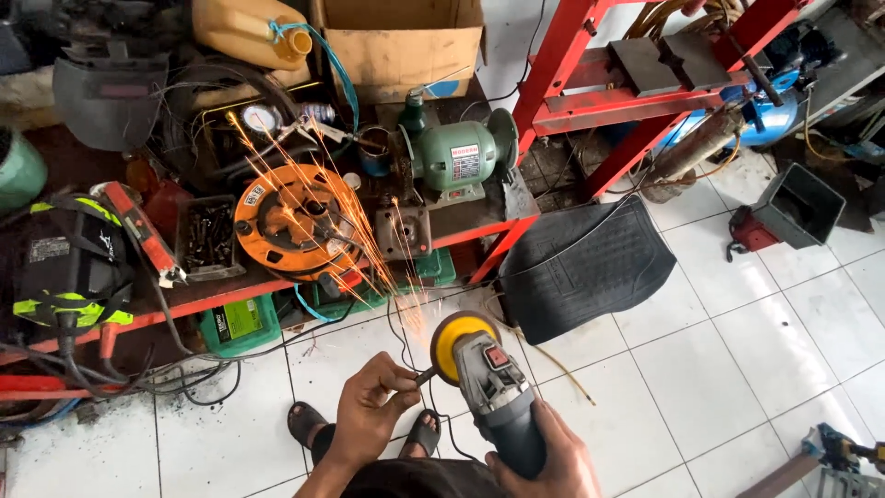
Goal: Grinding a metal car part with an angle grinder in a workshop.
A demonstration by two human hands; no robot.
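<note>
Sparks (369, 231) fly up from the low middle of the frame, where a grinder (489, 383) with a yellow disc (458, 341) meets a small dark metal piece (426, 374). The left hand (371, 406) pinches that piece with its fingers closed tight on it. The piece is tiny, so its shape is hard to tell; it may be a bolt or a pin. The right hand (544, 461) is wrapped shut around the grey body of the grinder, at the bottom edge of the frame. Two feet in dark sandals (304, 422) stand on the white tile floor (737, 350) just under the hands.

Farther up, the sparks shoot over an orange cable reel (295, 221) on a red bench (212, 295). A green bench grinder (461, 157) sits on the bench to the right of the reel. A black rubber mat (581, 267) leans by the bench, right of middle. A cardboard box (401, 41) and a yellow jug (244, 28) are at the top. A red metal frame (590, 92) stands in the upper right, and a black and yellow helmet (64, 267) is at the left.
</note>
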